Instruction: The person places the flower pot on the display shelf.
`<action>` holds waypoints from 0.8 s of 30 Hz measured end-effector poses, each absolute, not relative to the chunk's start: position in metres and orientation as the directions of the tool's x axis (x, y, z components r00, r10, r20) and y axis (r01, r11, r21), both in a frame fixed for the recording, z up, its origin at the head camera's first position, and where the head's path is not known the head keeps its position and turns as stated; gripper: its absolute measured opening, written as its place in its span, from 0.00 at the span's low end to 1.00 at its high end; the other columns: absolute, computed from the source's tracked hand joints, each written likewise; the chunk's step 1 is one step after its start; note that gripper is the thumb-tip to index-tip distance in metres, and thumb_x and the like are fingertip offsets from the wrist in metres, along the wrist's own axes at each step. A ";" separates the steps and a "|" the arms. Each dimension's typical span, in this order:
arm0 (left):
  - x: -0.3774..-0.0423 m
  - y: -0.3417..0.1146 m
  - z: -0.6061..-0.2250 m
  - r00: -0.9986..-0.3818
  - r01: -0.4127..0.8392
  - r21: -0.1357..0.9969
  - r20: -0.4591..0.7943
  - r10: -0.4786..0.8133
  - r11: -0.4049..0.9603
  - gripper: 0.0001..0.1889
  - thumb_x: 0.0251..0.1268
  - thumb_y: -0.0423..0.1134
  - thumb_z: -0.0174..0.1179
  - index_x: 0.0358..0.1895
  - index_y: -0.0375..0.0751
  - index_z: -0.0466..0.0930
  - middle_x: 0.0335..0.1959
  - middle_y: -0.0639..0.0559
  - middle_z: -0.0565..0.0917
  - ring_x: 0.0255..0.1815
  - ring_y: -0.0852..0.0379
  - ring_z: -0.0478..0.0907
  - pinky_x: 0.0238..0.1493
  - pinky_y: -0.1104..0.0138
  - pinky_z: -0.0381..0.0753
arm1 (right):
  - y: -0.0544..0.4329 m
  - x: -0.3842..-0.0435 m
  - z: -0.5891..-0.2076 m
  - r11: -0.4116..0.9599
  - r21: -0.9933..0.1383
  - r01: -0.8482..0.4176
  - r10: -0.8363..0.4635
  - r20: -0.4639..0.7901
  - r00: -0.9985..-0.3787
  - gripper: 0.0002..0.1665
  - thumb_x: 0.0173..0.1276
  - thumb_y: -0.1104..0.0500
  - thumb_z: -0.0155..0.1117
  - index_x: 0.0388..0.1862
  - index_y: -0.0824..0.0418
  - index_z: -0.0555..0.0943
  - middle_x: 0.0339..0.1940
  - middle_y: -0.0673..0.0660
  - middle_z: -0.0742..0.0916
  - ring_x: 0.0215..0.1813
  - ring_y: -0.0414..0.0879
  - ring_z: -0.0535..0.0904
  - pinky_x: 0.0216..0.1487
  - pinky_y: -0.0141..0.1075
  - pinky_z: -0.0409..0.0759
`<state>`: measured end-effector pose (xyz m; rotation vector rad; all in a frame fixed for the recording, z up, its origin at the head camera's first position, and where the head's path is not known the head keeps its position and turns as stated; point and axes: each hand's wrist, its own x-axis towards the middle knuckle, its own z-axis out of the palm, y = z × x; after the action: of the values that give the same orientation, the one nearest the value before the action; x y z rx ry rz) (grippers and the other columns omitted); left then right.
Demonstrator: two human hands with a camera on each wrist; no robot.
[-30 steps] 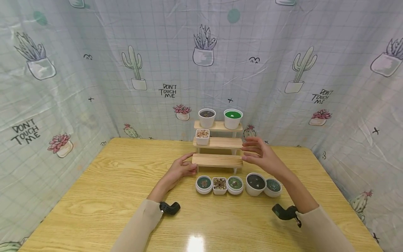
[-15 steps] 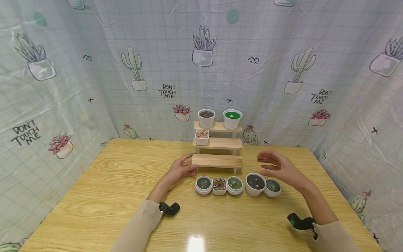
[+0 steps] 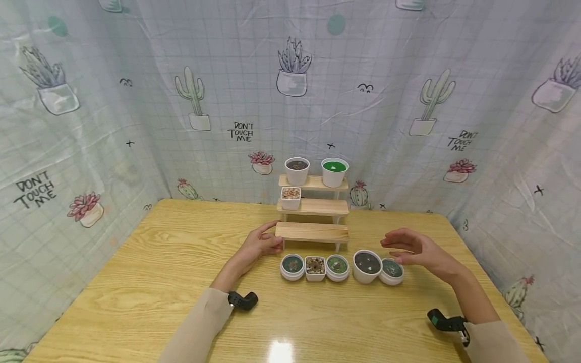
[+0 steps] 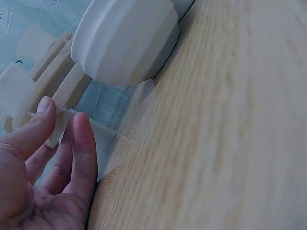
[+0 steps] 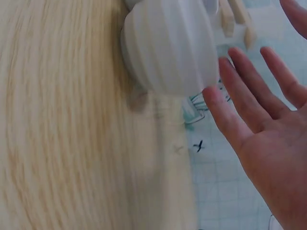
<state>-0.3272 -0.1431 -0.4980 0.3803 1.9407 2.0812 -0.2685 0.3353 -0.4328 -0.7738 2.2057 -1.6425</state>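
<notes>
A three-step wooden plant stand [image 3: 312,232] with white legs stands on the table. My left hand [image 3: 258,246] grips the left end of its lowest step; in the left wrist view the thumb and fingers [image 4: 85,139] lie about that end. My right hand [image 3: 422,252], fingers apart and holding nothing, hovers just behind and right of the rightmost round pot [image 3: 392,270]. In the right wrist view the fluted white pot [image 5: 168,48] is close to the fingertips. Beside it stands a larger white pot with dark filling [image 3: 366,266].
In front of the stand sit a teal-filled pot [image 3: 292,266], a square pebble pot [image 3: 315,268] and a green-filled pot [image 3: 338,267]. The top step bears a dark-filled pot [image 3: 297,172] and a bright green one [image 3: 334,174]. A square pot [image 3: 291,199] occupies the middle step's left.
My right hand has moved from the stand's right end, rightward and toward me, to the rightmost pot. My left hand has stayed at the lowest step.
</notes>
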 end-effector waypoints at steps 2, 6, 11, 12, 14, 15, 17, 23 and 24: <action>-0.327 -0.144 -0.497 -0.931 -0.019 0.998 0.004 0.364 -0.059 0.39 0.73 0.34 0.64 0.82 0.45 0.56 0.39 0.51 0.89 0.41 0.59 0.87 0.48 0.67 0.89 | 0.337 -0.271 -0.435 0.207 -0.946 -0.251 -0.594 0.083 -0.800 0.33 0.74 0.72 0.60 0.75 0.69 0.64 0.71 0.66 0.77 0.69 0.40 0.79 0.67 0.33 0.81; -0.328 -0.145 -0.496 -0.934 -0.013 0.998 0.010 0.356 -0.061 0.38 0.73 0.34 0.64 0.82 0.45 0.57 0.39 0.51 0.89 0.42 0.58 0.87 0.48 0.67 0.89 | 0.342 -0.276 -0.440 0.210 -0.944 -0.254 -0.646 0.061 -0.761 0.37 0.73 0.73 0.60 0.77 0.72 0.60 0.73 0.74 0.74 0.71 0.41 0.78 0.67 0.31 0.80; -0.329 -0.144 -0.497 -0.933 -0.021 0.997 0.009 0.359 -0.080 0.39 0.73 0.33 0.64 0.82 0.44 0.56 0.39 0.50 0.89 0.40 0.58 0.87 0.48 0.67 0.89 | 0.346 -0.279 -0.450 0.227 -0.951 -0.211 -0.694 -0.006 -0.720 0.41 0.72 0.72 0.63 0.78 0.76 0.55 0.74 0.63 0.77 0.71 0.37 0.76 0.65 0.26 0.77; -0.329 -0.143 -0.497 -0.932 -0.022 0.997 0.008 0.362 -0.080 0.39 0.73 0.33 0.64 0.82 0.43 0.56 0.39 0.50 0.89 0.40 0.58 0.87 0.47 0.67 0.89 | 0.347 -0.279 -0.451 0.233 -0.951 -0.202 -0.698 -0.018 -0.716 0.42 0.71 0.72 0.63 0.78 0.75 0.55 0.73 0.59 0.78 0.71 0.36 0.76 0.65 0.25 0.77; -0.328 -0.143 -0.498 -0.930 -0.025 0.996 0.007 0.369 -0.081 0.39 0.73 0.33 0.64 0.82 0.42 0.55 0.39 0.50 0.89 0.40 0.58 0.87 0.47 0.67 0.89 | 0.348 -0.278 -0.455 0.245 -0.951 -0.187 -0.701 -0.041 -0.712 0.42 0.71 0.72 0.64 0.79 0.74 0.56 0.72 0.52 0.79 0.71 0.32 0.75 0.65 0.25 0.77; -0.328 -0.142 -0.498 -0.928 -0.025 0.996 0.007 0.372 -0.082 0.39 0.73 0.33 0.64 0.82 0.42 0.55 0.39 0.50 0.89 0.40 0.58 0.87 0.47 0.66 0.89 | 0.348 -0.277 -0.456 0.248 -0.951 -0.183 -0.701 -0.046 -0.712 0.42 0.71 0.71 0.64 0.79 0.74 0.57 0.72 0.50 0.79 0.70 0.31 0.75 0.65 0.25 0.77; -0.328 -0.142 -0.499 -0.927 -0.023 0.996 0.011 0.375 -0.087 0.39 0.73 0.33 0.64 0.82 0.42 0.55 0.39 0.50 0.89 0.40 0.58 0.87 0.47 0.66 0.89 | 0.349 -0.276 -0.458 0.250 -0.952 -0.177 -0.696 -0.050 -0.716 0.41 0.71 0.71 0.65 0.78 0.73 0.58 0.73 0.50 0.78 0.70 0.29 0.74 0.64 0.24 0.77; -0.326 -0.142 -0.498 -0.926 -0.015 0.996 0.020 0.377 -0.088 0.39 0.73 0.32 0.63 0.82 0.42 0.55 0.39 0.50 0.89 0.40 0.58 0.87 0.48 0.66 0.89 | 0.348 -0.276 -0.462 0.253 -0.953 -0.167 -0.697 -0.060 -0.715 0.41 0.70 0.71 0.66 0.78 0.73 0.60 0.75 0.52 0.75 0.71 0.26 0.72 0.66 0.23 0.74; -0.326 -0.142 -0.498 -0.926 -0.014 0.996 0.020 0.377 -0.087 0.39 0.73 0.32 0.63 0.82 0.42 0.55 0.39 0.50 0.89 0.40 0.58 0.87 0.48 0.66 0.89 | 0.348 -0.276 -0.463 0.249 -0.954 -0.168 -0.701 -0.058 -0.710 0.40 0.70 0.71 0.66 0.77 0.73 0.60 0.75 0.51 0.76 0.71 0.26 0.72 0.66 0.22 0.74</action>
<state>-0.3262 -0.1423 -0.4975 0.3971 1.9183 2.0988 -0.2757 0.3484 -0.4628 -0.7897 2.0472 -1.4727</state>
